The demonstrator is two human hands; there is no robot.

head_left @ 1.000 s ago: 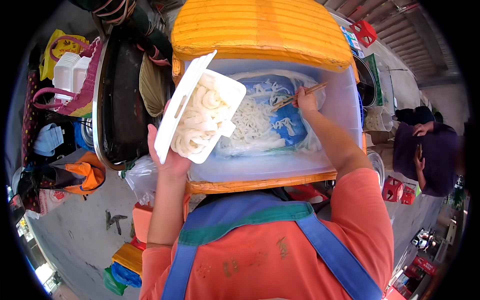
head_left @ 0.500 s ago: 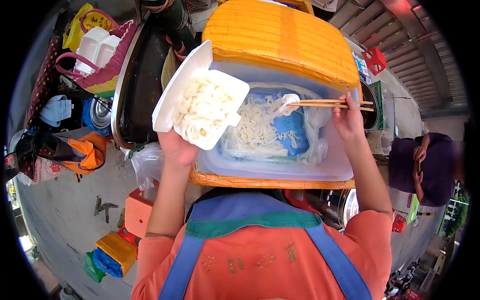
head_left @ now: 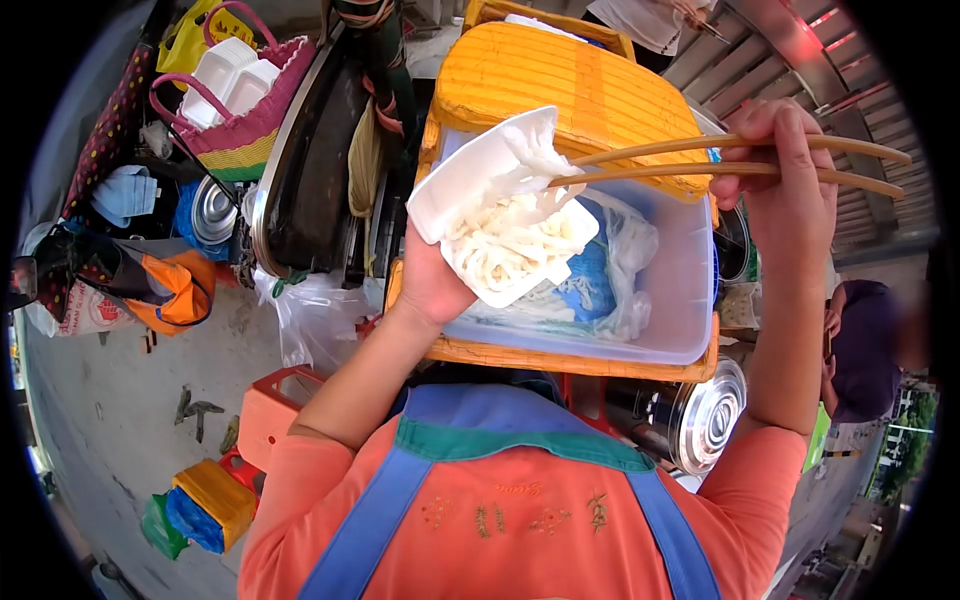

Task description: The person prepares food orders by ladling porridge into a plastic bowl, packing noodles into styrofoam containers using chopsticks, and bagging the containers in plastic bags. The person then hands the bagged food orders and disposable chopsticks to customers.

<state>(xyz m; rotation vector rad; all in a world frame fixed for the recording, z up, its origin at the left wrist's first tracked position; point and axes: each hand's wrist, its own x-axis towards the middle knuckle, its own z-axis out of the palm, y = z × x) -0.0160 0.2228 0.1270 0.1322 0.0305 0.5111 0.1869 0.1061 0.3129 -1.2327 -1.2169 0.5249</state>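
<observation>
The left hand (head_left: 437,275) grips an open white foam clamshell box (head_left: 450,182) from beneath, broad white noodles (head_left: 505,240) heaped inside. Right of it, the right hand (head_left: 785,155) is clamped on long wooden chopsticks (head_left: 650,149), whose tips have just come over from the tub to the box, so their pale clump now meets the heap. Below the hands sits a translucent plastic tub (head_left: 670,300) with more noodles; beyond them, a yellow-orange ribbed cover (head_left: 560,80).

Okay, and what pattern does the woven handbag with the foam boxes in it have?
Pink above, yellow and green bands below; the woven handbag shows best in the head view.
</observation>
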